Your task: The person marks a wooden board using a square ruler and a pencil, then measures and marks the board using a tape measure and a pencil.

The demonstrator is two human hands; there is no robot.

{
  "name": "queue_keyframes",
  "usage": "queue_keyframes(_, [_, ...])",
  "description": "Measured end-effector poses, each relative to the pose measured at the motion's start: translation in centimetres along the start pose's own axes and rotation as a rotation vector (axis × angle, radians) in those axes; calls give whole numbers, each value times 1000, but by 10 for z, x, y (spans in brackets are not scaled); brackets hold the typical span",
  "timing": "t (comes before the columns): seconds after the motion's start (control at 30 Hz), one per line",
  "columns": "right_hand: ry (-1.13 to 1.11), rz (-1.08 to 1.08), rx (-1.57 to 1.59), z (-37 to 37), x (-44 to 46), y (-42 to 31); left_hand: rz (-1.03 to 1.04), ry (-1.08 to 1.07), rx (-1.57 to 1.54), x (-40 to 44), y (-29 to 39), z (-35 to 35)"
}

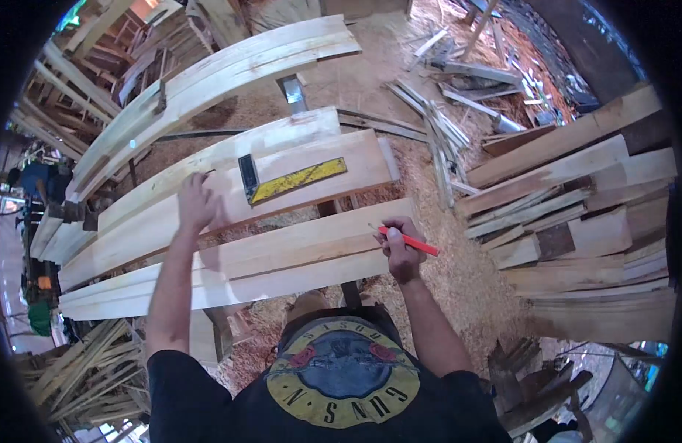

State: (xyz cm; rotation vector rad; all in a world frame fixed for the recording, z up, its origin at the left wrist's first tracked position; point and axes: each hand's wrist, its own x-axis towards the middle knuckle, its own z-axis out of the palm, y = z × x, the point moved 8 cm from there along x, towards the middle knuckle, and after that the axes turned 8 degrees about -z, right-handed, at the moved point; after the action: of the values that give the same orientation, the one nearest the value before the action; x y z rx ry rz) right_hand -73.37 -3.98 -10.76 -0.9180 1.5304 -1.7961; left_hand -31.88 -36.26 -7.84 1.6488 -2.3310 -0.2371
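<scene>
My right hand [401, 249] is closed around a red carpenter's pencil [416, 242], whose sharpened tip points left over the right end of the nearest plank [304, 244]. To the left, my left hand [198, 201] is over the middle plank [145, 225] with its fingers apart. A small dark mark or object shows by its fingertips, too small to name. On the middle planks, between and beyond my hands, lies a try square [293, 180] with a worn yellow blade and a black stock.
Farther off, more long planks [230, 70] lie across the supports. Stacked boards [577, 207] stand at the right, and offcuts [481, 81] lie at the back right. Wood shavings [459, 295] cover the floor. Scrap strips [86, 369] are piled at the lower left.
</scene>
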Motion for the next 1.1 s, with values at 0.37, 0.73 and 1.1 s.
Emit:
queue_keyframes(0.37, [-6,171,191,-2,-2,17,-29,-79,112,-32,-39,-28])
queue_keyframes(0.73, [-442,602,-85,20,2,-46,369,-397,-383,-150,235,-65])
queue_keyframes(1.1, [-729,696,128,82,-98,-21,287,-599,-574,-211,265,-32])
